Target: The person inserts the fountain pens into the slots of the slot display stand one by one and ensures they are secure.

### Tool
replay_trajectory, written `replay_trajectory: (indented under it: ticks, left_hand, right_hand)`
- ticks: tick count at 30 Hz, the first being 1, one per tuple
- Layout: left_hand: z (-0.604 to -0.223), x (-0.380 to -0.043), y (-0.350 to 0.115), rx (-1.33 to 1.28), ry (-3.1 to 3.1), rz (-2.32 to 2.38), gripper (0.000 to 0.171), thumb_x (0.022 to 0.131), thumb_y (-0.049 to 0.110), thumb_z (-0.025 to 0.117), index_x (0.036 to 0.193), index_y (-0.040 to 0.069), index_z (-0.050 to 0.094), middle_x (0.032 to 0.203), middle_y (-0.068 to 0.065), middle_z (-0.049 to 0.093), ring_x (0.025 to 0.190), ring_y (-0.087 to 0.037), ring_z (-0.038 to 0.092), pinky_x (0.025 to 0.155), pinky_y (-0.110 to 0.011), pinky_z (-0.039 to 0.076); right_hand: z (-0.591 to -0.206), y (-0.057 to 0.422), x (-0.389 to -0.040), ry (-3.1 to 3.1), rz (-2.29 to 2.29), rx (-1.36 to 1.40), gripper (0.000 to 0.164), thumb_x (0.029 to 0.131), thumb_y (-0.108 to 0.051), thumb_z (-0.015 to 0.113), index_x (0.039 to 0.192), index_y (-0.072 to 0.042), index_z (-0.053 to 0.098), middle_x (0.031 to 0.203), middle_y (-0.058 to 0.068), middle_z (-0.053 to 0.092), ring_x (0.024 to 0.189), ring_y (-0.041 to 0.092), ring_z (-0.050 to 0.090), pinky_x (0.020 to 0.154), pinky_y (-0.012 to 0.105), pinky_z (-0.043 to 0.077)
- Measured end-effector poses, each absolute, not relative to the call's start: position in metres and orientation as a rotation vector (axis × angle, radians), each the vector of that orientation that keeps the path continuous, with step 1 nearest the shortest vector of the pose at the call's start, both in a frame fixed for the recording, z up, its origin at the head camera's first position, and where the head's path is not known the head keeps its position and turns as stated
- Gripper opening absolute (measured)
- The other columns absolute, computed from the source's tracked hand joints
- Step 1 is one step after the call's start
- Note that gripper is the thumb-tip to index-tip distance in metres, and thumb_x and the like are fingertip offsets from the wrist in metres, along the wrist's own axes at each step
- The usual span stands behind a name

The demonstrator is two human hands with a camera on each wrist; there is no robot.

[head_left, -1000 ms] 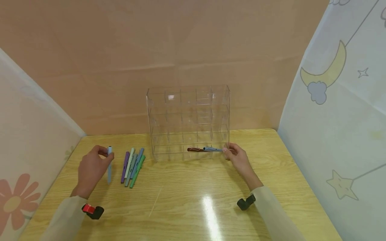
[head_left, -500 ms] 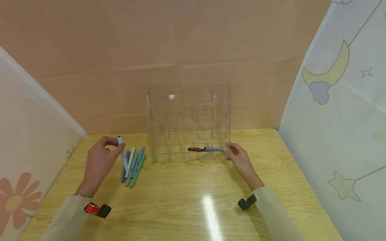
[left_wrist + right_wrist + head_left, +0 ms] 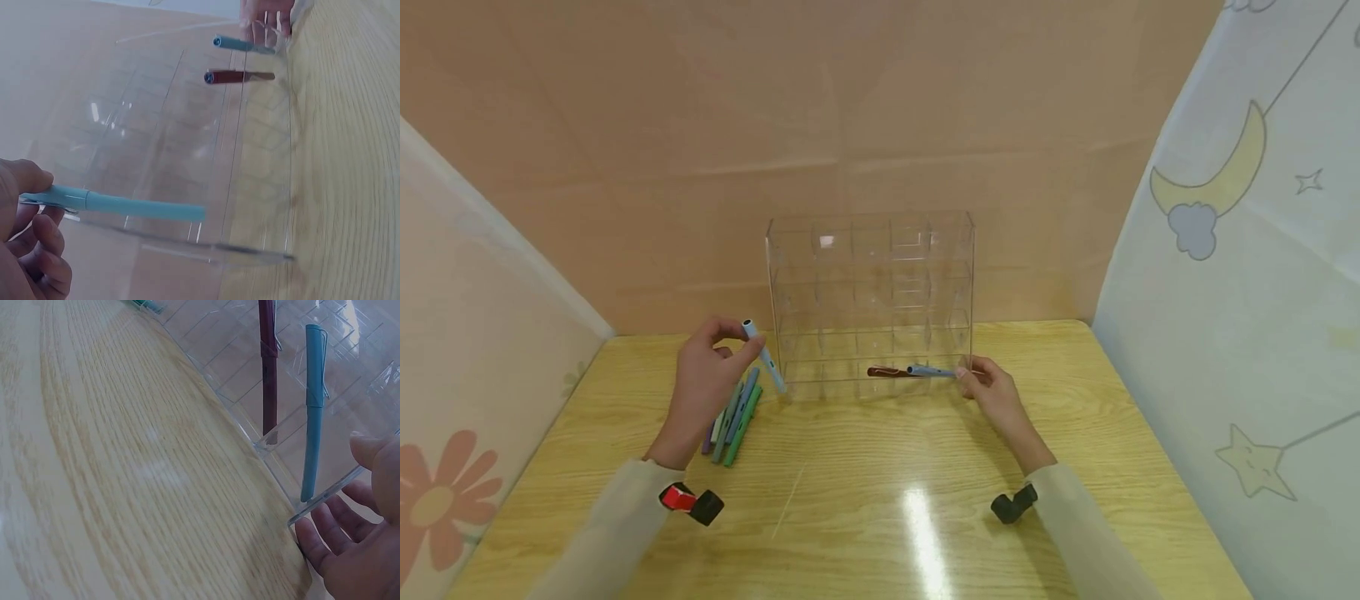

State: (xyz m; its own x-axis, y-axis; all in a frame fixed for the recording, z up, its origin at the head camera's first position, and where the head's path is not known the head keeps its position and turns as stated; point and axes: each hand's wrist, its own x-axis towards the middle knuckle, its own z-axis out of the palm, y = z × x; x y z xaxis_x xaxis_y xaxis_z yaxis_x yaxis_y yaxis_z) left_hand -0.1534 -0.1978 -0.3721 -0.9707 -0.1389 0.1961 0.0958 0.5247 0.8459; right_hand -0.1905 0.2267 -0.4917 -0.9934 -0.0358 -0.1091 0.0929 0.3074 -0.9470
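My left hand [image 3: 703,387] pinches a light blue pen [image 3: 767,360] between thumb and fingers. The pen slants down to the right, its lower end overlapping the lower left side of a clear acrylic rack [image 3: 771,283] in the head view. In the left wrist view this pen [image 3: 144,205] lies across the view of the clear panels. My right hand [image 3: 996,400] grips the rack's lower right side, thumb and fingers on either face of the panel [image 3: 331,494]. Inside the rack's bottom row are a dark red pen [image 3: 269,381] and a blue pen [image 3: 313,419].
Several pens lie in a loose bundle left of the rack, with a green pen [image 3: 743,427] on their right side; my left hand partly hides them. The wooden table [image 3: 850,500] is bordered by an orange cloth [image 3: 700,208] behind and patterned sheets at the sides.
My left hand has carried the light blue pen up and to the right, past the bundle to the rack's left side. The right hand has stayed at the rack.
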Motion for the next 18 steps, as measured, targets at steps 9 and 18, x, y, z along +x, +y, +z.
replay_trajectory:
  ticks: [9, 18]
  left_hand:
    - [-0.377, -0.165, -0.167, -0.085, -2.428, -1.640, 0.031, 0.101, 0.026, 0.076, 0.117, 0.003, 0.061, 0.124, -0.014, 0.070, 0.049, -0.002, 0.034, 0.046, -0.021, 0.030]
    - [-0.396, -0.177, -0.145, -0.154, -2.316, -1.801, 0.025, 0.100, 0.017, 0.076, 0.114, 0.003, 0.061, 0.114, -0.013, 0.068, 0.048, -0.001, 0.037, 0.046, -0.020, 0.029]
  right_hand:
    - [-0.494, 0.227, -0.192, 2.434, -1.807, 0.047, 0.065, 0.108, -0.044, 0.062, 0.158, -0.005, 0.046, 0.156, 0.020, 0.054, 0.130, 0.036, 0.061, 0.103, 0.039, 0.057]
    - [-0.496, 0.228, -0.193, 2.446, -1.792, 0.043, 0.066, 0.108, -0.047, 0.061, 0.157, -0.005, 0.047, 0.156, 0.020, 0.053, 0.132, 0.035, 0.060, 0.098, 0.031, 0.058]
